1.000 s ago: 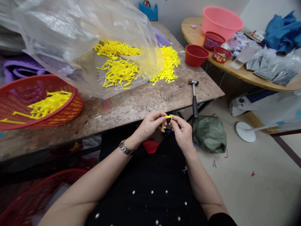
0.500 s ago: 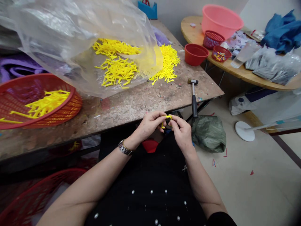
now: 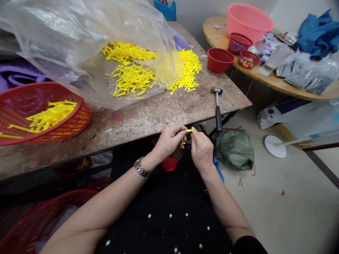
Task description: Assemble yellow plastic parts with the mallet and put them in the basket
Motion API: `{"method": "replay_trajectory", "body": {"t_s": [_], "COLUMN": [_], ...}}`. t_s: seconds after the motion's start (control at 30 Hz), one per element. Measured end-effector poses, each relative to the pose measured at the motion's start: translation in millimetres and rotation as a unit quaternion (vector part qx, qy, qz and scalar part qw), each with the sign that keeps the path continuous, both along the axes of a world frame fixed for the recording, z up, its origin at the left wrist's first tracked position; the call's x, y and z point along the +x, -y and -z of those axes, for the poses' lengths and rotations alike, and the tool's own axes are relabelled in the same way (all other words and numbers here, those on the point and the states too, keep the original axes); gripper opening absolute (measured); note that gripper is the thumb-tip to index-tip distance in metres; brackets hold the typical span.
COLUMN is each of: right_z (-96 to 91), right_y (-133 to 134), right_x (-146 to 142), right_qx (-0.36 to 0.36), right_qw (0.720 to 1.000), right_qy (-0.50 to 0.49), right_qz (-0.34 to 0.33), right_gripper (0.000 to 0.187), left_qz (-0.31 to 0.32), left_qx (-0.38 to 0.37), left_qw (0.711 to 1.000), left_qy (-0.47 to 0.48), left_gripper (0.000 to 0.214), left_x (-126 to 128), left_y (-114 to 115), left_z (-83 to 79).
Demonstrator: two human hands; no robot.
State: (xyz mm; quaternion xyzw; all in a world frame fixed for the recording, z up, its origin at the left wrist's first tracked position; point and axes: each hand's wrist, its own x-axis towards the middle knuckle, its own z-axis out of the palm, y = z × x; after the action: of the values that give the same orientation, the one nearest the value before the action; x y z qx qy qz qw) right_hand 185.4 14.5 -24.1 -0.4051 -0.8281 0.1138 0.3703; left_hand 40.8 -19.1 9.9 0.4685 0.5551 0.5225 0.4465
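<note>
In front of the table edge, my left hand (image 3: pixel 172 140) is closed, pinching a small yellow plastic piece (image 3: pixel 189 130) between thumb and forefinger. My right hand (image 3: pixel 202 147) is also closed, its thumb and fingertips pressed on the right end of that piece. Another thin yellow part (image 3: pixel 183 142) shows below the left fingertips; whether it joins the pinched piece I cannot tell. Many similar yellow pieces (image 3: pixel 189 68) lie heaped on the table, partly under and in a clear plastic bag (image 3: pixel 87 56). More yellow pieces (image 3: pixel 54 113) lie in a red basket (image 3: pixel 82 120) at the left.
A hammer (image 3: pixel 218 109) lies at the table's (image 3: pixel 148 121) right edge, its handle sticking out past it. A red bowl (image 3: pixel 220 60) stands at the far corner. The round table (image 3: pixel 265 76) behind holds a pink basin (image 3: pixel 250 23). A green bag (image 3: pixel 235 148) sits on the floor.
My right hand has turned and its fingers have closed further over the right end of the yellow piece, covering more of it. My left hand holds nearly still.
</note>
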Motion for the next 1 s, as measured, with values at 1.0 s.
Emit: {"method": "replay_trajectory", "body": {"t_s": [1.0], "right_z": [2.5], "right_y": [-4.9], "right_x": [-1.7], "right_qx": [0.072], "right_qw": [0.996], "right_qy": [0.047], "right_qz": [0.009], "right_gripper": [0.041], "left_qz": [-0.023], "left_qx": [0.026], "left_qw": [0.992], "left_qy": [-0.121], "left_gripper": [0.022], "left_x": [-0.9], "left_y": [-3.9], "left_z": [5.5]}}
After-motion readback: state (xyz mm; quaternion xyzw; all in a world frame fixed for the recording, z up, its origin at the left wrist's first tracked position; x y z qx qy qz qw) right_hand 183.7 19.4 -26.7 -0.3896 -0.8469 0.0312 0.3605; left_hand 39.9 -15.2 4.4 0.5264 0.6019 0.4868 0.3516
